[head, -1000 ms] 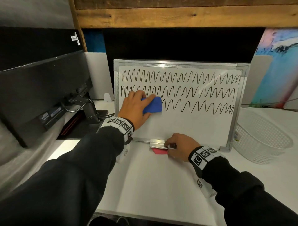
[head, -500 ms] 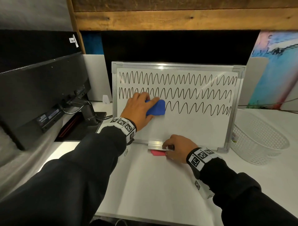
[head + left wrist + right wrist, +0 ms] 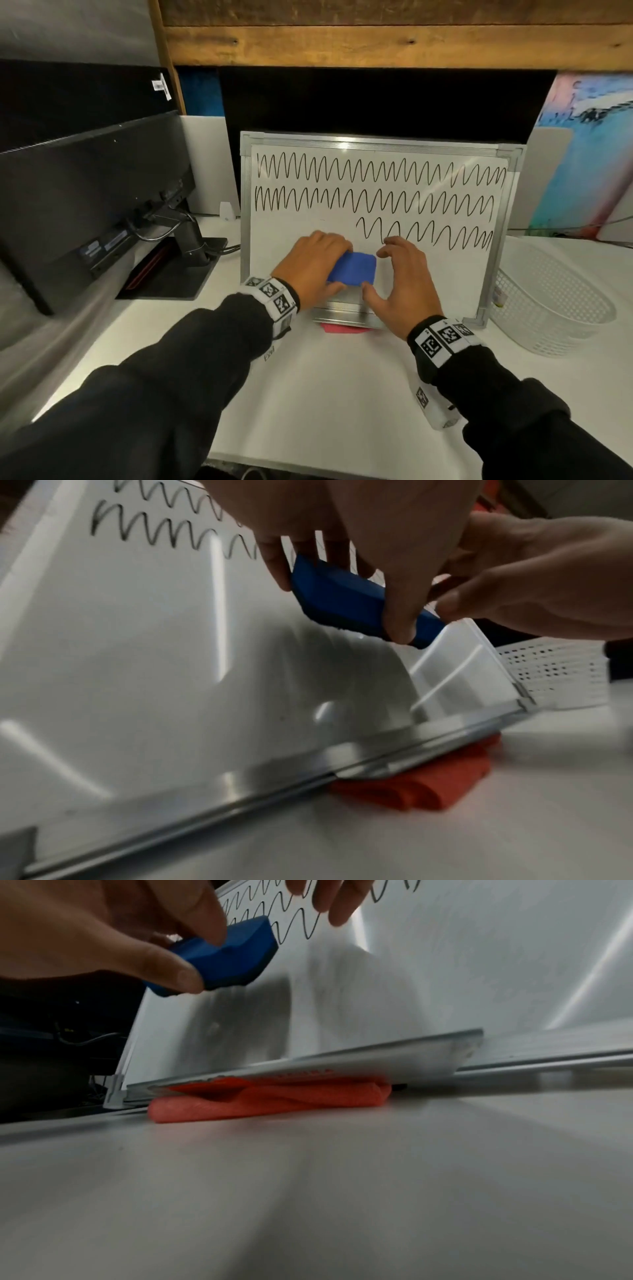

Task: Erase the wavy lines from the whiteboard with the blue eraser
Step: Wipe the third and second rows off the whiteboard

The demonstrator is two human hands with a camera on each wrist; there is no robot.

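Note:
The whiteboard (image 3: 428, 274) leans upright at the back of the desk. Two full wavy lines (image 3: 376, 171) cross its top, and a third line (image 3: 424, 234) is left only on the right half. My left hand (image 3: 325, 267) grips the blue eraser (image 3: 354, 272) against the bare lower middle of the board, fingers over its top edge and thumb under it. My right hand (image 3: 378, 272) hovers just right of the eraser with its fingers spread, its thumb at the eraser's lower right corner. The eraser (image 3: 346, 599) also shows in the left wrist view, and the eraser (image 3: 236, 953) in the right wrist view.
A folded red cloth (image 3: 342, 329) lies under the board's metal tray (image 3: 346, 317). A white mesh basket (image 3: 555, 308) stands to the right. A black monitor (image 3: 85, 205) on its stand fills the left side. The white desk (image 3: 325, 394) lies in front of the board.
My left hand slid the eraser down from the third line to the lower middle. My right hand left the tray and rose beside the eraser.

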